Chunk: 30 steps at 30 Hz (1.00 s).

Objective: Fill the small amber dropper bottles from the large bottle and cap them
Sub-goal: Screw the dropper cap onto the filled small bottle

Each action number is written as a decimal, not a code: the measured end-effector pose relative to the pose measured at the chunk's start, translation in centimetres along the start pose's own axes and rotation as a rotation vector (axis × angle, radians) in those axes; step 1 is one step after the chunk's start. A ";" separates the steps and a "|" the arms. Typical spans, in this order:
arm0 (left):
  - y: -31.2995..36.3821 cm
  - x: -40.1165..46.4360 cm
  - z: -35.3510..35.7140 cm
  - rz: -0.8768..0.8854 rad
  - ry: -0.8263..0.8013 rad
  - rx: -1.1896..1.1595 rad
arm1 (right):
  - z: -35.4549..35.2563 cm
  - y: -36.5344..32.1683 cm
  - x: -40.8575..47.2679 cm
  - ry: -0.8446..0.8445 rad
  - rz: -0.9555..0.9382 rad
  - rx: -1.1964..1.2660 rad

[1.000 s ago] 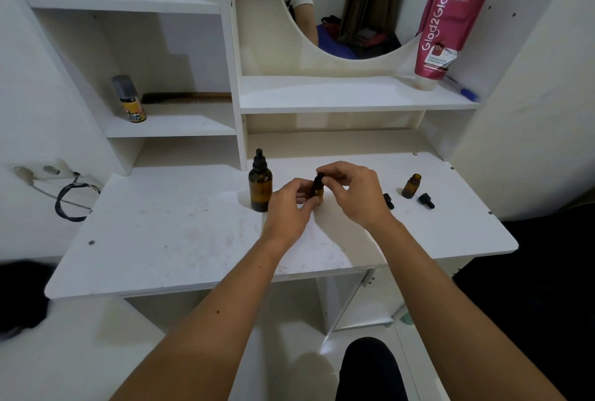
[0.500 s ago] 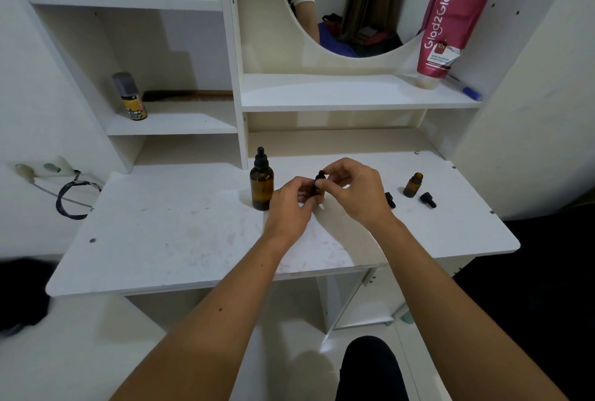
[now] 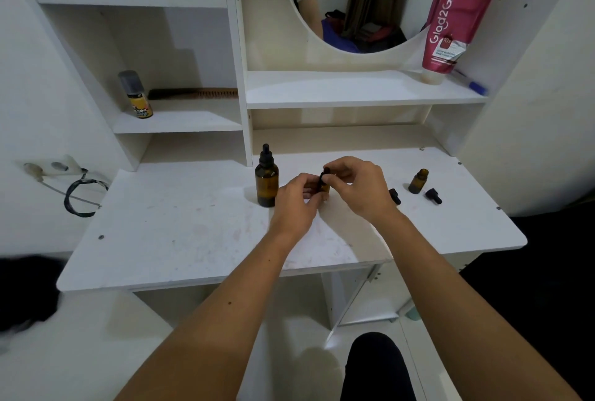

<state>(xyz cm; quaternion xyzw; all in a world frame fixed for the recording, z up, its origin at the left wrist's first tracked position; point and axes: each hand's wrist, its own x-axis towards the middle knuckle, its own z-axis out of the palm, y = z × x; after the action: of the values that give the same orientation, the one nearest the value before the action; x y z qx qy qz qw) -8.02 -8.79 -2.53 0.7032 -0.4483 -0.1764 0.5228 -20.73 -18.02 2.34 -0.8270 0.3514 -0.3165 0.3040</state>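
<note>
My left hand [image 3: 294,202] grips a small amber dropper bottle [image 3: 324,188] above the middle of the white desk [image 3: 180,239]. My right hand [image 3: 360,185] pinches the black dropper cap [image 3: 325,172] on top of that bottle. The large amber bottle [image 3: 267,182], with its black dropper cap on, stands upright just left of my hands. A second small amber bottle [image 3: 418,181] stands uncapped at the right. Two loose black dropper caps [image 3: 433,196] [image 3: 394,195] lie on the desk beside it.
Shelves rise behind the desk. A small yellow spray can [image 3: 136,95] and a comb [image 3: 193,93] sit on the left shelf. A pink tube [image 3: 457,14] and a blue pen [image 3: 473,85] are on the right shelf. A black cable [image 3: 80,194] hangs at the left wall.
Both hands stay on the small bottle and its cap, with the right fingers shifting slightly around the cap. Nothing else on the desk has moved.
</note>
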 end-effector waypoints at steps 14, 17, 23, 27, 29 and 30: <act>0.1 0.0 0.1 0.004 0.002 0.001 | 0.7 0.3 -0.6 0.059 -0.029 0.023; 0.0 0.0 0.1 0.003 0.004 0.007 | 0.8 0.4 -0.6 0.050 -0.032 0.019; 0.1 0.0 0.1 0.004 0.004 0.002 | 0.5 0.9 -0.6 0.061 -0.063 0.042; 0.0 0.1 0.1 0.000 0.001 0.019 | 0.6 1.0 -0.5 0.034 -0.063 0.002; 0.0 0.1 0.1 0.002 0.004 0.023 | 0.6 0.9 -0.3 0.032 -0.047 0.000; 0.1 0.1 0.1 0.001 0.005 0.022 | 0.7 0.8 -0.3 0.035 -0.046 -0.003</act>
<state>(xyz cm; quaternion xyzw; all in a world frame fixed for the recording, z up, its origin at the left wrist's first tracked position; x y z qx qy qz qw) -8.04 -8.91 -2.48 0.7093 -0.4493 -0.1695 0.5160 -20.72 -18.10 1.24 -0.8295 0.3381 -0.3374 0.2894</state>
